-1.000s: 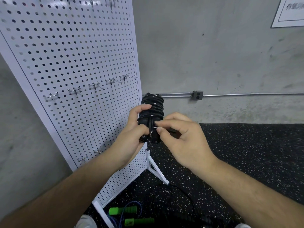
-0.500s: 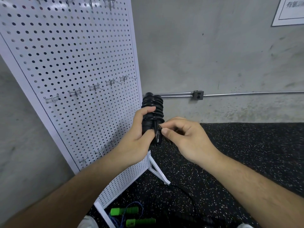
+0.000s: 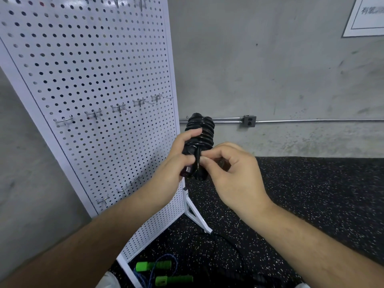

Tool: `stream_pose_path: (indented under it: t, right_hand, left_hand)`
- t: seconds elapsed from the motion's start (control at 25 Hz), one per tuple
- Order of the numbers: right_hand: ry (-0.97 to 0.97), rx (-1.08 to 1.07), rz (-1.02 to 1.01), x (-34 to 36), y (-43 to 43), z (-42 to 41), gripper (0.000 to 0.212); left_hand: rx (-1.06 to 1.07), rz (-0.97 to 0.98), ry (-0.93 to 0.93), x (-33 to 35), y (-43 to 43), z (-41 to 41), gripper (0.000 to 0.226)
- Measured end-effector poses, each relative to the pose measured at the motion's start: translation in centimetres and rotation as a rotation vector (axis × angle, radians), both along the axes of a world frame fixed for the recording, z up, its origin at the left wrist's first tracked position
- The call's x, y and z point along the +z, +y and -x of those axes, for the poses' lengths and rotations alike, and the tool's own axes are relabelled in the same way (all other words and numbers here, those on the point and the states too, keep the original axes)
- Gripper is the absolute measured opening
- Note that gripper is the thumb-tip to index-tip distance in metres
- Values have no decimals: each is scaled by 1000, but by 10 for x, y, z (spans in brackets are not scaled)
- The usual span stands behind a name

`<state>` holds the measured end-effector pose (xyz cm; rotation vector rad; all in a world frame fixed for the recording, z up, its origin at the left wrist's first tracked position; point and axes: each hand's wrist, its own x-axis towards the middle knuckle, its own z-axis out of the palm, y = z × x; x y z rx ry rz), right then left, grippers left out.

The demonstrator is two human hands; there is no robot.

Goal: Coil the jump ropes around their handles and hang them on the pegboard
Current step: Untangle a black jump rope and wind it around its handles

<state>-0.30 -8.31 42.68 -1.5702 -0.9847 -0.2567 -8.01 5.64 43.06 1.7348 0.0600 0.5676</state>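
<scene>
A black jump rope [image 3: 201,132] is coiled tightly around its upright handles, held in front of the white pegboard [image 3: 87,80]. My left hand [image 3: 178,159] grips the lower part of the bundle, thumb across the coils. My right hand [image 3: 230,169] pinches the loose rope end against the bundle's lower front. A row of metal hooks [image 3: 118,108] runs across the pegboard at mid height, all bare. A second rope with green handles [image 3: 153,266] and blue cord lies on the floor by the pegboard's foot.
The pegboard stands on a white angled foot [image 3: 195,215] on black speckled rubber flooring [image 3: 311,194]. A grey concrete wall with a conduit and outlet box [image 3: 249,121] is behind. More hooks [image 3: 122,190] sit lower on the board. A black cord [image 3: 228,242] lies on the floor.
My right hand has shifted its pinch lower along the rope end at the front of the bundle. The left hand keeps its grip and the bundle stays in place.
</scene>
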Motion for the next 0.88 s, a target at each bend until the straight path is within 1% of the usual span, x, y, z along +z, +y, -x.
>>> stream_pose_path:
  t: [0.12,0.2,0.28,0.32,0.44,0.52,0.6,0.68,0.8,0.84,0.88]
  right_hand:
    - [-33,-40,-2,1,4,-1,13]
    - [-29,5,23,2,3,-4,13]
    - [-24,61,60,4,1,-6,18]
    - [-27,64,82,4,-1,-7,18]
    - [-27,30,147,6,-2,-9,2]
    - [-67,7,152,5,-1,-9,6]
    - [-151,-26,124,3,0,-9,7]
    - [-291,-51,103,1,2,-6,8]
    - [-566,-129,171,-2,7,-5,10]
    - [-604,-130,188,-3,8,-7,10]
    - [-586,-105,189,-3,8,-8,10]
  left_hand:
    - [-46,43,-1,-2,1,1,56]
    - [-48,100,-26,-2,5,3,59]
    - [-26,159,-51,1,11,4,58]
    - [-16,178,-63,2,13,4,58]
    - [-4,202,-89,2,18,4,57]
    - [-14,155,-68,-1,16,4,55]
    - [-35,81,-33,-6,15,2,53]
    - [-66,67,-8,-11,13,1,52]
    - [-127,138,0,-13,12,2,52]
    - [-137,169,-1,-12,12,2,52]
    - [-126,187,-9,-11,12,3,53]
